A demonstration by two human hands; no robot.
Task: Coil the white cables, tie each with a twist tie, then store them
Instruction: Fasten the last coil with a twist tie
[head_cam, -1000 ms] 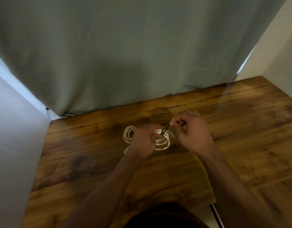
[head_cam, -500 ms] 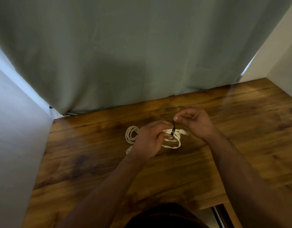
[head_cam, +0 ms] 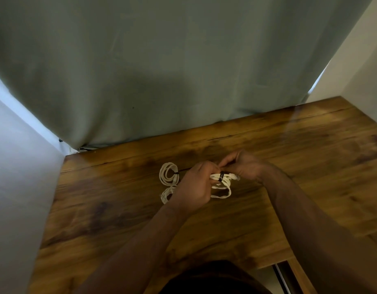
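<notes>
My left hand (head_cam: 195, 185) grips a coiled white cable (head_cam: 222, 184) just above the wooden table (head_cam: 119, 219), with loops hanging below the fingers. A black twist tie (head_cam: 221, 176) is wrapped around the bundle. My right hand (head_cam: 242, 165) pinches the tie's ends at the top of the coil, fingertips touching my left hand. A second coiled white cable (head_cam: 168, 174), bound with its own black tie (head_cam: 175, 173), lies flat on the table left of my left hand. Part of that cable is hidden behind my left hand.
A grey-green curtain (head_cam: 183, 71) hangs along the table's far edge. White walls (head_cam: 18, 166) close in on the left and right. At the bottom right the table edge ends at a gap with a metal rail (head_cam: 282, 276).
The tie, which stuck up loose from the coil, is now wound tight around the bundle. My right hand has moved in closer to my left hand, and the coil has shifted slightly right.
</notes>
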